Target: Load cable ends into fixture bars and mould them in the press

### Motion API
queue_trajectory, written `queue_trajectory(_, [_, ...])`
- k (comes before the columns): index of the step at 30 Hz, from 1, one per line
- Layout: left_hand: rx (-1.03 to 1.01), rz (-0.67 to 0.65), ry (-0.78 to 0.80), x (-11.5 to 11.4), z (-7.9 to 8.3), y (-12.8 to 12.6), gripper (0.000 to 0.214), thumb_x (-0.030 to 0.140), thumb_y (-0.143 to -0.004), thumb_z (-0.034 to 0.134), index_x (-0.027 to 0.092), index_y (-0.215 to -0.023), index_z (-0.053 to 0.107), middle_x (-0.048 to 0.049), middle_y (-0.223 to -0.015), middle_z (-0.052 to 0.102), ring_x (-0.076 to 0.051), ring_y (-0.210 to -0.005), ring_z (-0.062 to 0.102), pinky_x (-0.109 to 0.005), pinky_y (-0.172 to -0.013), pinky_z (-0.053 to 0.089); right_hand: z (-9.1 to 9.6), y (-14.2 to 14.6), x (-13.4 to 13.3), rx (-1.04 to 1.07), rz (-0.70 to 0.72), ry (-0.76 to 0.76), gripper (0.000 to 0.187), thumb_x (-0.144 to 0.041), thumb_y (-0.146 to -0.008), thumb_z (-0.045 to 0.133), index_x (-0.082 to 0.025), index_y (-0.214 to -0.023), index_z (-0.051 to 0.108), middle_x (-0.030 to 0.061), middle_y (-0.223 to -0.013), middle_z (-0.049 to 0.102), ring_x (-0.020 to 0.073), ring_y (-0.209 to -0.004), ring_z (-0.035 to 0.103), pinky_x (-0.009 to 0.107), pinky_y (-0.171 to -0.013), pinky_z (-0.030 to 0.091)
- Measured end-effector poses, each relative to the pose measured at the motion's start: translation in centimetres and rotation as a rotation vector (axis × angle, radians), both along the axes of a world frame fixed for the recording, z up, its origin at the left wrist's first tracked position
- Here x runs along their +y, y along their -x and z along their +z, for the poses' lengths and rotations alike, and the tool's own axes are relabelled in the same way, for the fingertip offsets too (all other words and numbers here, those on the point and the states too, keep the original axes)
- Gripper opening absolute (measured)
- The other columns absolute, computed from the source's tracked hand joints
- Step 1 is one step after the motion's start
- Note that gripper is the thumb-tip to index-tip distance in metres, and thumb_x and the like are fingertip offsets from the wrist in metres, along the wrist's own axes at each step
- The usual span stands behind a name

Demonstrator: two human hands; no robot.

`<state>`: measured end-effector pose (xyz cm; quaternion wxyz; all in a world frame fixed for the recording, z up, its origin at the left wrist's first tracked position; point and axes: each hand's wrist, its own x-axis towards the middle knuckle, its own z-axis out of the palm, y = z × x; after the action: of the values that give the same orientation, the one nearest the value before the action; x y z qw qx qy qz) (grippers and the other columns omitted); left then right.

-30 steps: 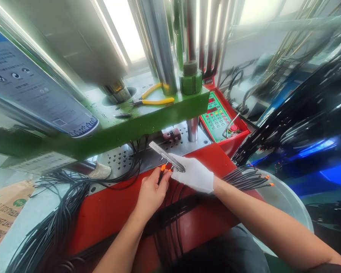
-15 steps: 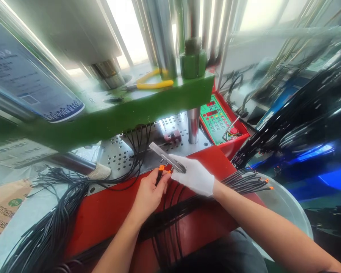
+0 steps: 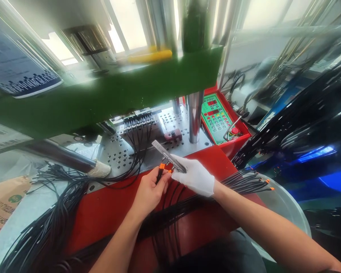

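Observation:
My bare left hand is closed, pinching a black cable with an orange connector at its end. My right hand, in a white glove, grips a flat metal bar fitted with small pins. The orange connector sits right beside the bar; whether it touches a pin is unclear. Another bit of orange shows between the two hands. Beyond them, under the press, several black cables run into a row of metal fittings. A bundle of black cables lies below my hands.
The green press plate spans overhead, with blurred yellow-handled pliers on top. A control panel stands at right. Orange-tipped cables reach over a pale round tub. A thick cable bundle hangs at left over the red table.
The green press plate has moved upward, with the pliers and the bottle-like container on it, uncovering the row of fittings below. Both hands stay almost in place with their holds unchanged.

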<state>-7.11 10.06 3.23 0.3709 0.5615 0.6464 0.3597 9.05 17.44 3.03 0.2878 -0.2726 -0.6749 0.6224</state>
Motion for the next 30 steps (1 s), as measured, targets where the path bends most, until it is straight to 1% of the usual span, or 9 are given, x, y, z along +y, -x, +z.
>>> queue_trajectory(3, [0.0, -0.002, -0.019, 0.1, -0.2, -0.3, 0.021, 0.037, -0.09, 0.052, 0.017, -0.081, 0.052, 0.0073, -0.05, 0.048, -0.01, -0.049, 0.044, -0.022, -0.056, 0.036, -0.1, 0.0, -0.1, 0.017, 0.024, -0.028, 0.053, -0.016, -0.08, 0.053, -0.019, -0.133, 0.05, -0.0025, -0.077, 0.056, 0.0123, -0.074, 0.051, 0.025, -0.077, 0.046])
queue_trajectory(5, [-0.018, 0.007, -0.013, 0.2, -0.2, -0.2, 0.022, 0.038, -0.09, 0.051, 0.017, -0.082, 0.053, 0.0069, -0.052, 0.049, -0.009, -0.048, 0.044, -0.022, -0.055, 0.036, 0.2, -0.2, 0.1, 0.02, 0.03, -0.033, 0.051, -0.016, -0.08, 0.054, -0.021, -0.131, 0.053, -0.0025, -0.078, 0.056, 0.0117, -0.074, 0.052, 0.024, -0.077, 0.046])
queue_trajectory(7, [-0.073, 0.014, 0.013, 0.3, -0.1, 0.3, 0.025, 0.041, -0.092, 0.048, 0.017, -0.086, 0.054, 0.0055, -0.057, 0.052, -0.008, -0.046, 0.044, -0.022, -0.052, 0.036, 0.6, -0.6, 0.4, -0.021, 0.04, 0.02, 0.049, -0.02, -0.08, 0.057, -0.024, -0.129, 0.054, -0.0034, -0.075, 0.056, 0.0094, -0.064, 0.051, 0.022, -0.065, 0.047])
queue_trajectory(9, [-0.159, 0.012, 0.058, 0.5, 0.0, 0.9, 0.029, 0.043, -0.093, 0.043, 0.017, -0.091, 0.055, 0.0041, -0.062, 0.052, -0.007, -0.043, 0.044, -0.022, -0.048, 0.035, 1.0, -0.9, 0.7, -0.114, 0.055, 0.131, 0.05, -0.028, -0.081, 0.059, -0.026, -0.13, 0.053, -0.0047, -0.066, 0.052, 0.0078, -0.051, 0.046, 0.019, -0.047, 0.043])
queue_trajectory(11, [-0.276, 0.016, 0.12, 0.6, 0.1, 1.5, 0.03, 0.044, -0.094, 0.042, 0.017, -0.094, 0.054, 0.0059, -0.059, 0.044, -0.006, -0.041, 0.038, -0.02, -0.043, 0.029, 1.1, -1.1, 0.9, -0.174, 0.056, 0.204, 0.054, -0.034, -0.08, 0.062, -0.027, -0.133, 0.05, -0.0062, -0.058, 0.047, 0.0069, -0.044, 0.042, 0.017, -0.038, 0.037])
queue_trajectory(13, [-0.4, 0.013, 0.176, 0.6, 0.2, 1.7, 0.028, 0.044, -0.093, 0.044, 0.018, -0.097, 0.052, 0.0084, -0.056, 0.032, -0.005, -0.04, 0.027, -0.018, -0.04, 0.021, 1.1, -1.1, 1.0, -0.155, 0.044, 0.193, 0.056, -0.032, -0.079, 0.064, -0.026, -0.133, 0.05, -0.0068, -0.057, 0.046, 0.0059, -0.043, 0.041, 0.016, -0.038, 0.036])
queue_trajectory(15, [-0.481, 0.008, 0.194, 0.5, 0.4, 1.5, 0.024, 0.044, -0.094, 0.043, 0.02, -0.097, 0.049, 0.009, -0.056, 0.027, -0.005, -0.042, 0.02, -0.017, -0.039, 0.015, 1.0, -1.0, 0.8, -0.108, 0.037, 0.163, 0.055, -0.028, -0.079, 0.065, -0.026, -0.132, 0.052, -0.007, -0.058, 0.046, 0.0049, -0.044, 0.039, 0.015, -0.04, 0.035])
queue_trajectory(20, [-0.447, -0.015, 0.14, 0.3, 0.6, 1.1, 0.023, 0.04, -0.094, 0.046, 0.019, -0.085, 0.046, 0.0062, -0.062, 0.039, -0.005, -0.048, 0.026, -0.017, -0.042, 0.02, 1.1, -0.7, 0.5, -0.057, 0.024, 0.135, 0.051, -0.026, -0.079, 0.066, -0.023, -0.129, 0.055, -0.0062, -0.062, 0.048, 0.0048, -0.05, 0.04, 0.015, -0.044, 0.035])
queue_trajectory(30, [-0.44, 0.013, 0.083, 0.1, 0.2, 1.5, 0.024, 0.039, -0.09, 0.053, 0.017, -0.081, 0.047, 0.0056, -0.062, 0.04, -0.005, -0.049, 0.026, -0.019, -0.044, 0.02, 1.7, -0.6, 0.5, -0.056, 0.03, 0.159, 0.057, -0.033, -0.08, 0.066, -0.022, -0.133, 0.052, -0.0059, -0.061, 0.049, 0.0054, -0.049, 0.039, 0.016, -0.044, 0.035])
